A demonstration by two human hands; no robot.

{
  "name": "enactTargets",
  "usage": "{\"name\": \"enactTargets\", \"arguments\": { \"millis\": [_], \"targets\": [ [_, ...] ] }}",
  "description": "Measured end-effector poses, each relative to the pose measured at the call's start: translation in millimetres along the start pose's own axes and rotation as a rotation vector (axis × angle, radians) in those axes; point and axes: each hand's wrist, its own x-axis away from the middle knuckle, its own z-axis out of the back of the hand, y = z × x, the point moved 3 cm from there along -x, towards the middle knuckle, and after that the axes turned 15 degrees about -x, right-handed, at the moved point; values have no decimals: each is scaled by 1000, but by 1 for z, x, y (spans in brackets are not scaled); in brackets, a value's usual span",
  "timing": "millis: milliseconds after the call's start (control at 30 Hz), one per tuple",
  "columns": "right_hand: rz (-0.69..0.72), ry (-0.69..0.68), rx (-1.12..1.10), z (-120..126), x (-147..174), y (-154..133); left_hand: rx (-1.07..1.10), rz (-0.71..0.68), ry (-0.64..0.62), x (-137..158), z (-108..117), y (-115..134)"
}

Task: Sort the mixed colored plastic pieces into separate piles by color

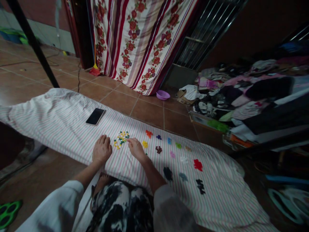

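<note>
My left hand [102, 149] lies on the striped cloth, fingers resting flat, left of a loose pile of small yellow, green and white pieces [121, 139]. At the right edge of that pile is my right hand [135, 149], its thumb and forefinger pinched together; whatever they hold is too small to make out. Close by on the right sit little heaps sorted by colour: yellow pieces [145, 144], orange pieces [149, 133], dark blue pieces [158, 137] and brown pieces [158, 149].
More heaps spread rightward, including red pieces [198, 165], white pieces [183, 159] and black pieces [200, 187]. A phone [95, 116] lies on the striped cloth [65, 122]. Beyond are a purple bowl [163, 95], a floral curtain [142, 42] and piled clothes [231, 87].
</note>
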Motion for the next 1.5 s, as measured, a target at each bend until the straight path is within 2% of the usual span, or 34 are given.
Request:
{"name": "enactTargets", "arguments": {
  "millis": [367, 667, 1067, 1167, 1300, 1500],
  "targets": [
    [-83, 52, 51, -18, -11, -7, 48, 21, -29, 0, 2, 1],
    [-193, 43, 173, -22, -12, -12, 23, -10, 11, 1, 4, 1],
    [-168, 42, 110, -12, 2, -10, 50, -15, 31, 0, 6, 0],
    [-112, 59, 40, -5, 5, -6, 23, -23, 20, 1, 6, 1],
    [-65, 161, -62, 15, 9, 9, -9, -27, 8, 1, 8, 1],
    [-88, 412, -153, 78, 30, 62, -29, -59, 14, 0, 6, 0]
  ]
}}
